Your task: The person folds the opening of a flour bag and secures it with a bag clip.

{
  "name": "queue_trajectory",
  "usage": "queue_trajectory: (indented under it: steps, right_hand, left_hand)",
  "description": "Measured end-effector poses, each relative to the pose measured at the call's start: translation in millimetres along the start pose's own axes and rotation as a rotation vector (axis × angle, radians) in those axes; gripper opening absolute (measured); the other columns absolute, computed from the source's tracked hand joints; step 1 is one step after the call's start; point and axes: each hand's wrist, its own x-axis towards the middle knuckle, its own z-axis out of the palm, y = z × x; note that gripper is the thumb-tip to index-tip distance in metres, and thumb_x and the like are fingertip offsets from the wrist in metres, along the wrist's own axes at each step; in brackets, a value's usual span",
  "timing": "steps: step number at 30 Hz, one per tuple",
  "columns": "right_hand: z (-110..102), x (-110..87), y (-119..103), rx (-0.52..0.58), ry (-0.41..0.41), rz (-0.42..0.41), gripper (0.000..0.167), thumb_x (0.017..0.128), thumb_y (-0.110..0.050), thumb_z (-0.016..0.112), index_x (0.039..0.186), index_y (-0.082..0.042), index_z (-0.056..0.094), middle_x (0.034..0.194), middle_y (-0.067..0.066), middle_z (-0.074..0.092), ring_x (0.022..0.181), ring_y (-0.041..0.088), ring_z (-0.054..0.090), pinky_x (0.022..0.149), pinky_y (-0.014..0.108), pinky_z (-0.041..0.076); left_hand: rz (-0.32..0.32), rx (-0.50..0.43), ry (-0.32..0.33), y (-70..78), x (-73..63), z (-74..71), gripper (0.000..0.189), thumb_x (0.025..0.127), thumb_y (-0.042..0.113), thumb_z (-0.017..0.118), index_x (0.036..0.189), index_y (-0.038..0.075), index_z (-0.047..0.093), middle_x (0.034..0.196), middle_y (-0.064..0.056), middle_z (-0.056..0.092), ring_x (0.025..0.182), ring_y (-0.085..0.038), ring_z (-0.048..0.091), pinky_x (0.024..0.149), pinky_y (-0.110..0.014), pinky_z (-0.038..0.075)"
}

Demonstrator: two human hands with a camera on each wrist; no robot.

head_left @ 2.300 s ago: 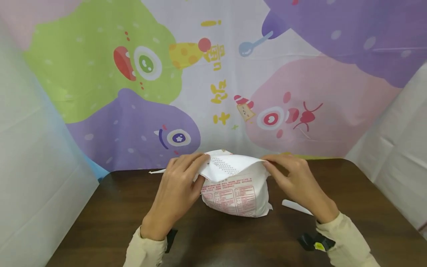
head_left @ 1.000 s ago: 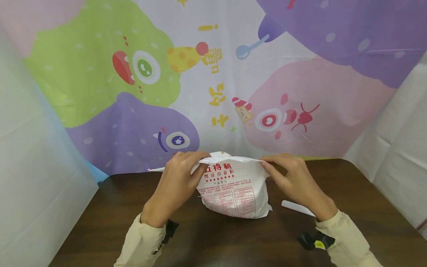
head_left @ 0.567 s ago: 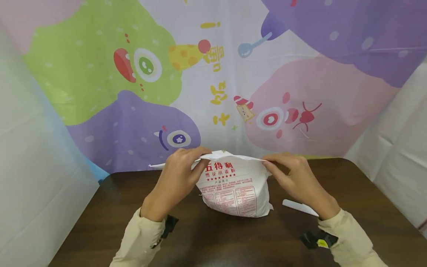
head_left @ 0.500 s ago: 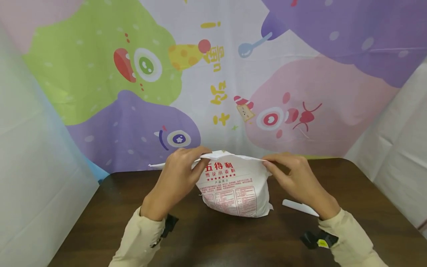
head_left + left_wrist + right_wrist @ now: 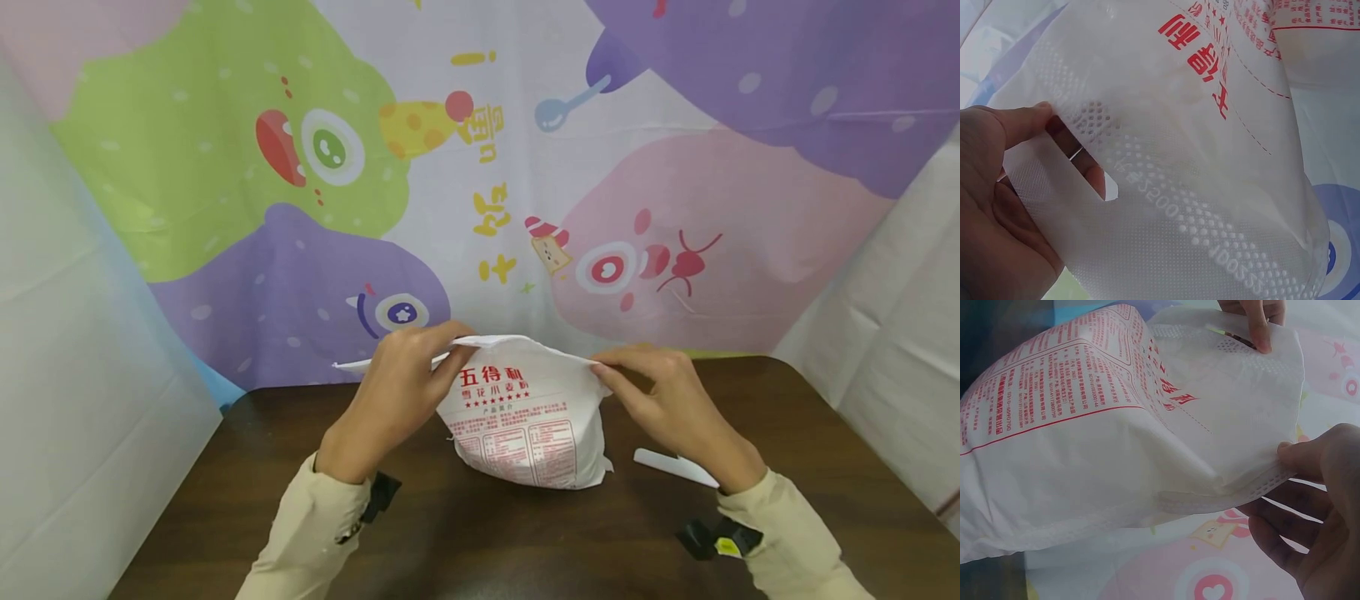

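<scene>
That wheat-flour bag (image 5: 525, 425) is held only by its top edge, so a slip is my worry: should either pinch loosen, the slack sheet would likely flop and the full-looking base slump. A hard sideways pull might also tear it beside the handle slot (image 5: 1082, 156), where the strip to the edge looks narrow. Whether the top is sealed I cannot tell; if it is open, tipping could spill the contents.

The bag sits between the hands, its base seemingly resting on the dark table (image 5: 465, 550). The left hand (image 5: 397, 387) pinches the edge at the slot, thumb in front, fingers behind; the right hand (image 5: 670, 404), well apart from it, pinches the opposite top corner. Near that wrist lies a flat white implement (image 5: 675, 467), partly hidden.
</scene>
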Motion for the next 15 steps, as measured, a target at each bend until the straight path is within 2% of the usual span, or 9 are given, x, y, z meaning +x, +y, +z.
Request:
queue_trajectory:
  steps: [4,8,11,15]
  right_hand:
    - [0.1,-0.3,0.3,0.005,0.003,-0.006,0.017,0.083,-0.002,0.078,0.099,-0.007,0.078,0.093,-0.001,0.076,0.084,0.012,0.070,0.076,0.015,0.052]
    - [0.0,-0.4,0.3,0.008,0.000,-0.004,0.017,0.083,-0.002,0.078,0.100,-0.007,0.078,0.093,0.000,0.076,0.084,0.012,0.070,0.074,0.023,0.056]
    - [0.1,-0.7,0.7,0.012,-0.006,0.001,0.018,0.083,-0.002,0.078,0.100,-0.007,0.078,0.093,0.000,0.076,0.084,0.012,0.070,0.074,0.023,0.056]
    - [0.3,-1.2,1.3,0.019,-0.012,0.009,0.018,0.083,-0.002,0.078,0.100,-0.007,0.078,0.094,0.000,0.076,0.084,0.012,0.071,0.075,0.018,0.054]
  left_hand:
    - [0.008,-0.020,-0.001,-1.8,2.6,-0.4,0.005,0.091,0.010,0.072,0.095,0.011,0.075,0.074,0.003,0.070,0.059,-0.012,0.048,0.056,-0.030,0.041]
    - [0.010,-0.050,-0.003,-5.9,6.0,0.8,0.005,0.091,0.011,0.072,0.095,0.010,0.076,0.072,0.003,0.068,0.057,-0.011,0.045,0.054,-0.029,0.040]
    - [0.003,-0.069,-0.009,-8.8,8.5,1.4,0.005,0.091,0.014,0.072,0.091,0.010,0.075,0.063,0.005,0.059,0.055,-0.010,0.037,0.051,-0.028,0.035]
    - [-0.001,-0.076,-0.024,-10.6,11.4,0.5,0.014,0.092,0.017,0.072,0.080,0.010,0.069,0.058,0.006,0.047,0.054,-0.009,0.033,0.050,-0.028,0.032]
